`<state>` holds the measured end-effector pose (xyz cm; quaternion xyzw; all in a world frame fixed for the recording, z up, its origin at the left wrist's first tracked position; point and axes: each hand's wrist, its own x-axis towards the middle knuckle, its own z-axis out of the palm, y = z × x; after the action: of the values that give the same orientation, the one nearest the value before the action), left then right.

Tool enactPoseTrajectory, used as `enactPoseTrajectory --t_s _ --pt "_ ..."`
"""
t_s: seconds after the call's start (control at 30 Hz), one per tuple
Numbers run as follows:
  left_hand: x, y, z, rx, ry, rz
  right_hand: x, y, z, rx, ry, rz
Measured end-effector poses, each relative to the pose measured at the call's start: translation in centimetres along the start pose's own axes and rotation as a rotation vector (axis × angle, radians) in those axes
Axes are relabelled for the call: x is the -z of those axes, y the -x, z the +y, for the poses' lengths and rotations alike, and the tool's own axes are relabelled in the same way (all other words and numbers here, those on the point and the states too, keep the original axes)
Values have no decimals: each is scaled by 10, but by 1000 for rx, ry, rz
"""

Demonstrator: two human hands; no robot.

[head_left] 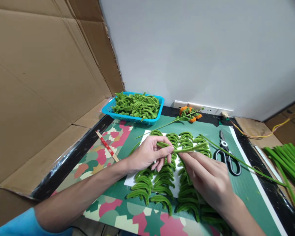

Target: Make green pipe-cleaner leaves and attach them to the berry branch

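Left hand (159,152) came in from lower left, thumb pointing right, fingers pinching the green strip (189,149) at the thumb tip. Right hand (208,175) came in from lower right, back upward, fingers together, aimed up-left, touching the strip just beside (thumb hidden, couldn't tell if it pinched). Strip was above rows of curved pieces (164,189) on the white sheet (130,180).

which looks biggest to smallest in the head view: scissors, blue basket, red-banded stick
1. blue basket, clearly largest
2. scissors
3. red-banded stick, thin and smallest

This is apparent size only.
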<state>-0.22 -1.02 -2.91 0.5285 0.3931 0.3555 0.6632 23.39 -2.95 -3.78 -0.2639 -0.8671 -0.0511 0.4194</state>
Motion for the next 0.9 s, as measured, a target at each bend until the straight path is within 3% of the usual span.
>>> enactPoseTrajectory --t_s 0.27,0.53,0.9 --pt "-6 6 3 -20 -83 -2 -1 -1 -1 0 91 -14" --pt "-13 14 1 -117 -271 104 -8 -6 -11 -97 216 -44" --pt "-11 8 4 -79 -73 79 -12 -8 -12 -33 253 -31"
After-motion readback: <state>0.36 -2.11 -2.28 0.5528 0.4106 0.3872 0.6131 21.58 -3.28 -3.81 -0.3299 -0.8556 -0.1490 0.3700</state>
